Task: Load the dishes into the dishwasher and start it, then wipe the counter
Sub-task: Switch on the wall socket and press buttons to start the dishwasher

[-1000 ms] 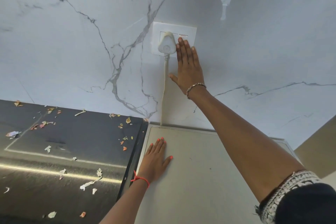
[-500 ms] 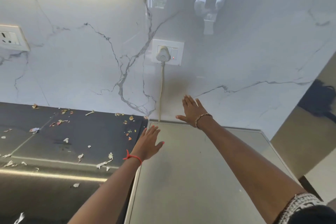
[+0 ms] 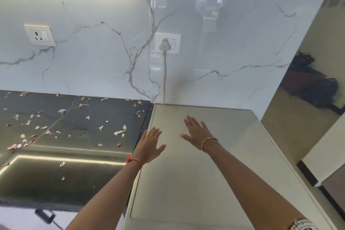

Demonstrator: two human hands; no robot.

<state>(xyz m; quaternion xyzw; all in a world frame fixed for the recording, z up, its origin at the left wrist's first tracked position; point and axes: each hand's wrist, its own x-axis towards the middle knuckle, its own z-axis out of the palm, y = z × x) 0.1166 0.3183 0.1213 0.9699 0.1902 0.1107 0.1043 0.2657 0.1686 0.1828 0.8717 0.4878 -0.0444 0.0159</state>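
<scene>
Dishwasher top (image 3: 205, 183), a flat grey metal surface, lies directly under both hands and continues beyond the fingertips until the wall. The left hand (image 3: 150, 144) is over its left edge, with straight, slightly spread fingers and pink nails, and it holds nothing. A red thread (image 3: 133, 160) is tied around its wrist. The right hand (image 3: 197, 132) is just beside it on the right and a little further forward, also flat with straight fingers and holding nothing; a bracelet (image 3: 208, 141) sits on its wrist. I cannot tell if the palms touch the metal or are only above it. To the left of the left hand is the dark counter (image 3: 89, 136), touching the side of the grey top, and many small scraps (image 3: 119, 132) of paper or peel are spread on it, some near the left thumb side and others far to the left. Above and beyond the right hand, on the marble wall (image 3: 93, 61), a white plug (image 3: 164, 46) sits in a socket plate (image 3: 176, 40) where a small red light (image 3: 172, 48) shines. Its cord (image 3: 164, 76) hangs straight down to the back edge of the grey top. A second socket (image 3: 40, 35) is on the wall far to the left of both hands.
</scene>
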